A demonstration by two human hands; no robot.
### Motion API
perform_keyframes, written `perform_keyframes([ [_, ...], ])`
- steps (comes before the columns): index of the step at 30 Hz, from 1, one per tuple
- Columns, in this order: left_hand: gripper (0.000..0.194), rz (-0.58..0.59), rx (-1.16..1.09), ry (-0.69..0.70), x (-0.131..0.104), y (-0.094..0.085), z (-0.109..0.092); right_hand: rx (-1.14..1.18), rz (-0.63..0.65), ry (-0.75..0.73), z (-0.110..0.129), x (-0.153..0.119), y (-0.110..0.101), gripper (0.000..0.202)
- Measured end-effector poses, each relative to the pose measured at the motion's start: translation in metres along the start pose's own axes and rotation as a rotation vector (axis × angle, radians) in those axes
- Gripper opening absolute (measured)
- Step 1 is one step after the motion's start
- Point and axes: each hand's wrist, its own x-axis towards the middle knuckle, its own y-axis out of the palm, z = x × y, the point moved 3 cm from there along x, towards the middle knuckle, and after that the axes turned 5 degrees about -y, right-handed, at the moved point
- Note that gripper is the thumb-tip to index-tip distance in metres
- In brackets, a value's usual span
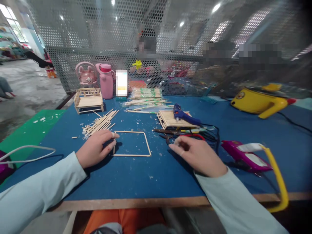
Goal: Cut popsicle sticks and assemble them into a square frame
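Observation:
On the blue tabletop lies a flat rectangular frame of thin wooden sticks [131,155]. My left hand [96,148] is at its left side, thumb and index finger apart and their tips over the left stick; whether they press on it is unclear. Just behind that hand is a loose pile of cut sticks [101,123]. My right hand [197,154] hovers right of the frame, fingers loosely curled with a gap between thumb and index and nothing visible in them. Close to its fingertips lie pliers [167,137] with red handles, partly hidden by the hand.
A blue glue gun [186,117] rests on a slatted stick panel [168,119]. Behind stand a miniature stick bench [89,101], a pink bottle [106,83], a phone [122,83] and bundled sticks [146,93]. Rightward are a purple tool [243,157], cables and a yellow case [255,102].

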Motion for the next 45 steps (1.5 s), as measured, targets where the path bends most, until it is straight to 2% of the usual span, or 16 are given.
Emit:
perform_keyframes([
  [4, 0.025, -0.011, -0.003, 0.022, 0.001, 0.0, 0.001, -0.049, 0.101, -0.068, 0.024, -0.015, 0.004, 0.021],
  [9, 0.025, -0.018, -0.002, 0.056, 0.001, 0.0, 0.0, -0.008, 0.276, -0.089, 0.048, 0.007, 0.02, 0.028],
  [14, 0.025, -0.031, -0.002, 0.079, 0.0, -0.001, -0.004, -0.17, 0.319, -0.014, 0.063, 0.031, 0.037, 0.026],
  [20, 0.024, -0.019, -0.007, 0.089, -0.001, 0.0, -0.002, -0.228, 0.345, 0.008, 0.062, 0.035, 0.041, 0.021],
  [23, 0.025, -0.022, -0.027, 0.075, -0.003, 0.0, 0.002, -0.218, 0.301, 0.013, 0.055, 0.034, 0.035, 0.019],
  [26, 0.024, -0.09, -0.133, 0.033, -0.003, -0.002, -0.002, -0.069, 0.152, -0.001, 0.054, 0.027, 0.021, 0.021],
  [28, 0.026, -0.187, -0.293, -0.073, 0.001, -0.005, -0.011, 0.15, 0.061, -0.039, 0.062, 0.017, 0.012, 0.024],
  [30, 0.031, -0.22, -0.534, -0.235, 0.008, -0.003, -0.023, 0.371, 0.006, -0.087, 0.075, 0.005, 0.009, 0.026],
  [32, 0.035, -0.039, -0.796, -0.337, 0.018, 0.007, -0.042, 0.47, -0.053, -0.144, 0.091, -0.006, 0.011, 0.025],
  [34, 0.033, 0.117, -0.884, -0.295, 0.026, 0.015, -0.06, 0.469, -0.108, -0.188, 0.104, -0.015, 0.017, 0.026],
  [36, 0.033, 0.135, -0.862, -0.227, 0.031, 0.02, -0.069, 0.435, -0.123, -0.216, 0.109, -0.021, 0.021, 0.026],
  [39, 0.034, 0.055, -0.924, -0.281, 0.032, 0.026, -0.068, 0.314, -0.137, -0.152, 0.091, -0.026, 0.02, 0.02],
  [42, 0.032, 0.089, -1.099, -0.384, 0.03, 0.035, -0.063, -0.038, -0.2, 0.047, 0.049, -0.032, 0.012, 0.028],
  [43, 0.031, 0.102, -1.122, -0.387, 0.03, 0.038, -0.063, -0.172, -0.162, 0.092, 0.035, -0.033, 0.013, 0.027],
  [45, 0.029, 0.091, -1.104, -0.366, 0.03, 0.041, -0.063, -0.323, -0.001, 0.108, 0.015, -0.036, 0.018, 0.022],
])
